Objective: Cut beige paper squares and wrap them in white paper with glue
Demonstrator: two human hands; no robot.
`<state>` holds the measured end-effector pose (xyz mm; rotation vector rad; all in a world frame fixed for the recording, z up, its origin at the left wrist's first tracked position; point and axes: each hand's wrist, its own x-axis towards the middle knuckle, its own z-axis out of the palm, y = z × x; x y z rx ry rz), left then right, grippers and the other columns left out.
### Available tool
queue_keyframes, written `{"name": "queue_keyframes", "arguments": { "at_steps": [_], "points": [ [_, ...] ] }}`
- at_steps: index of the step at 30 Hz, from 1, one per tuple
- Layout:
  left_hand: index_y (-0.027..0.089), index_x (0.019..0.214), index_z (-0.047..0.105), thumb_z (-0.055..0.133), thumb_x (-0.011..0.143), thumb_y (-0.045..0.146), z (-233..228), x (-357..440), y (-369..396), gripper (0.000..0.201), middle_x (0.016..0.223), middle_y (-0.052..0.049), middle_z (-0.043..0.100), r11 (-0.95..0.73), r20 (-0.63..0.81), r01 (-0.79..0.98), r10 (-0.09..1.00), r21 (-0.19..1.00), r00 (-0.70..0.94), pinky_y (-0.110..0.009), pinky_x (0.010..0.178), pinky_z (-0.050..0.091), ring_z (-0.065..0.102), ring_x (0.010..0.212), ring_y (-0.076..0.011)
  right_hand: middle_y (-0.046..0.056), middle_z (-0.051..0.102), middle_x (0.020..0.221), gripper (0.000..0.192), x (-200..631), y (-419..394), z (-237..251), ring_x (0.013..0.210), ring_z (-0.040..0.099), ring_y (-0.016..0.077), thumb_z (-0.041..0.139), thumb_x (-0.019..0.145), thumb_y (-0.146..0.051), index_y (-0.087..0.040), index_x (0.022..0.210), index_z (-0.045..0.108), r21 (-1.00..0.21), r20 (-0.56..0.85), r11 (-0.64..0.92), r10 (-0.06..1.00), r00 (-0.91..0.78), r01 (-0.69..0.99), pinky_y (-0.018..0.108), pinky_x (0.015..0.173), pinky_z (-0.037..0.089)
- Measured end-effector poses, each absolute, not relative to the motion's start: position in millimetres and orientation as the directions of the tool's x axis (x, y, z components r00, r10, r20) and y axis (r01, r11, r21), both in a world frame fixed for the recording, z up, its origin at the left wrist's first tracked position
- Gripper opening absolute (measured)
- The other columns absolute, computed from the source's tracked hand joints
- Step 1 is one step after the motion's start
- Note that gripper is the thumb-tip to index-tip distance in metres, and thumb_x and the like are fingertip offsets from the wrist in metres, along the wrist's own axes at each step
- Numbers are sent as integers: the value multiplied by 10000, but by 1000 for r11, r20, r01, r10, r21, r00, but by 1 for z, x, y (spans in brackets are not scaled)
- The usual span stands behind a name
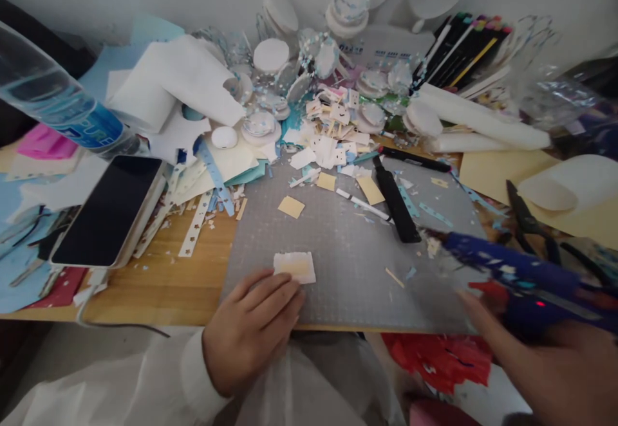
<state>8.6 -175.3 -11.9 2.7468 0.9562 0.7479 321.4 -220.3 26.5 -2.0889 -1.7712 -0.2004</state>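
On the grey cutting mat (347,291), near its front edge, lies a small paper piece (295,266), white with a cream middle. My left hand (258,320) has its fingers close together over the paper's lower edge; the thumb is hidden. At the right, my right hand (545,368) is blurred around the handle of a blue glue gun (526,271) with a red trigger and a lit red light. Its nozzle points left across the mat. Several fingers of this hand are hidden. Beyond the paper piece lies a small yellow square (291,206).
Further back are a black cutter (394,201), a white pen (363,205) and a pile of small paper cut-outs (333,133). Pliers (528,223) lie at the right. A phone (111,210), a water bottle (62,98) and paper scraps crowd the left side.
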Motion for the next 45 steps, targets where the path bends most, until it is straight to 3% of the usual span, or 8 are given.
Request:
{"name": "queue_keyframes", "arguments": {
  "at_steps": [2,6,12,22,45],
  "points": [
    [125,1147,619,470,903,162,-18,11,-184,289,1090,-61,698,-724,395,624,686,294,611,-359,960,396,611,993,-194,26,620,493,176,306,-213,22,488,643,243,659,734,-384,-263,650,562,-306,301,-140,924,235,942,317,480,525],
    [106,1272,548,454,905,226,-31,14,-196,398,1242,-85,625,-642,314,677,767,360,560,-358,1026,323,556,1107,-218,-6,661,623,192,284,-206,3,540,657,205,618,720,-346,-235,866,562,-438,157,-56,978,138,897,289,526,520],
    [116,1264,560,462,891,224,-37,13,-193,400,1269,-80,610,-641,317,661,767,390,557,-377,1105,242,529,1166,-221,-12,647,646,204,273,-198,-9,528,631,194,568,728,-319,-253,921,563,-383,64,4,998,23,924,287,546,497],
    [109,1251,573,502,871,249,-34,15,-188,410,1145,-68,678,-622,320,654,783,430,534,-418,1126,204,582,1053,-216,-3,668,712,184,276,-192,-3,580,659,203,564,727,-286,-279,908,532,-367,82,95,994,-69,925,291,543,500],
    [131,1161,639,584,836,287,-33,18,-187,365,1152,-19,690,-599,333,703,800,384,500,-426,1116,207,584,1017,-204,-24,622,640,122,270,-183,1,501,611,131,552,790,-318,-228,862,513,-208,180,278,953,-243,938,234,495,447]
  ]
}}
